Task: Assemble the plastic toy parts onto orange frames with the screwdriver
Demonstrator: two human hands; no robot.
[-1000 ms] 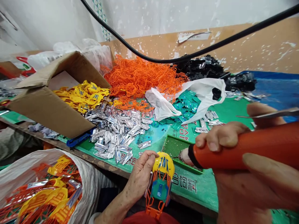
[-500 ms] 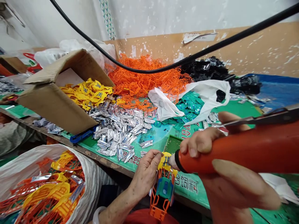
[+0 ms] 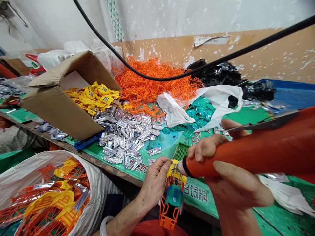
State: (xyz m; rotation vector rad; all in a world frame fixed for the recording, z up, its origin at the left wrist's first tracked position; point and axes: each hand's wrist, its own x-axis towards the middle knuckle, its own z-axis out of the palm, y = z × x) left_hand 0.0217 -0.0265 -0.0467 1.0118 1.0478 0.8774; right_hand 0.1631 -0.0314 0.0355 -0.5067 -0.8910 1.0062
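Observation:
My left hand (image 3: 155, 178) pinches the upper left edge of a toy vehicle body (image 3: 174, 196), held over the bench's front edge. That body has a yellow front piece, a green-blue middle and an orange lattice frame. My right hand (image 3: 233, 177) is wrapped round a red-orange power screwdriver (image 3: 248, 152) with a metal lever along its top. The driver's tip points left and meets the yellow piece; the exact contact point is too small to make out. Just behind the tip, a small green mesh basket (image 3: 181, 150) sits on the bench.
A cardboard box (image 3: 57, 113) of yellow parts (image 3: 98, 95) lies tilted at left. Silver parts (image 3: 130, 137), orange frames (image 3: 152, 82), green parts (image 3: 201, 111) and black parts (image 3: 219, 75) are heaped behind. A white sack (image 3: 98, 183) of assembled pieces stands lower left. A black cable (image 3: 157, 78) hangs across.
My right hand and the screwdriver have shifted left, and the driver now slants more, its rear end lower. The toy body and my left hand stay almost in place.

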